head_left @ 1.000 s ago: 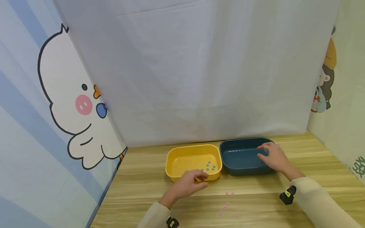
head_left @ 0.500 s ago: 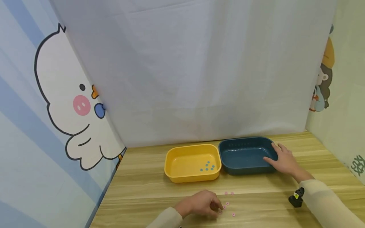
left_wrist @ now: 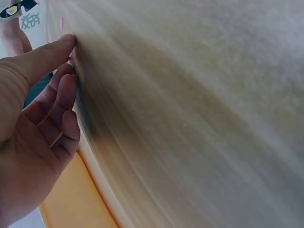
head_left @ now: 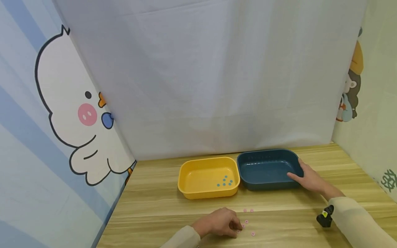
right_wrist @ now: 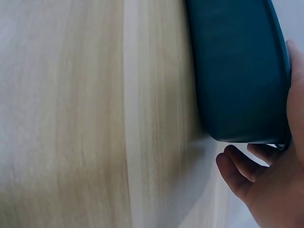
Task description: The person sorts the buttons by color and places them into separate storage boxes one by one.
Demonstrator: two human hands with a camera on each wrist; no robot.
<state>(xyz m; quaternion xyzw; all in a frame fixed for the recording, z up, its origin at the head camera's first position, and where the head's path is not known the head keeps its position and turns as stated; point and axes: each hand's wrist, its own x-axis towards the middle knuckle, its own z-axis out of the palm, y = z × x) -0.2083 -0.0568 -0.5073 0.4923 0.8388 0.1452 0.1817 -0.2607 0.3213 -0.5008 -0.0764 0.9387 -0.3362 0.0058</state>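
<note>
My left hand (head_left: 220, 222) is low over the table, its thumb and curved forefinger pinching at a small pink ring-shaped bead (head_left: 238, 231). In the left wrist view, the thumb (left_wrist: 50, 54) and fingertips hide most of that spot. Several other pink beads (head_left: 253, 234) lie just right of the fingertips and beyond them. At the right end of a dark blue tray (head_left: 263, 186), my right hand (head_left: 313, 179) grips the wall, thumb over the rim and fingers outside. The right wrist view shows this hand (right_wrist: 278, 190) at the tray's corner.
Left of the blue tray, close against it, stands a yellow tray (head_left: 201, 195) with several small blue beads (head_left: 224, 179) inside. Behind both trays hangs a grey curtain (head_left: 198, 86). The wood-grain table (head_left: 149, 206) runs toward me.
My left hand has moved from the yellow tray's front edge down to the pink beads. My right hand has shifted from over the blue tray to its right end and taken hold there.
</note>
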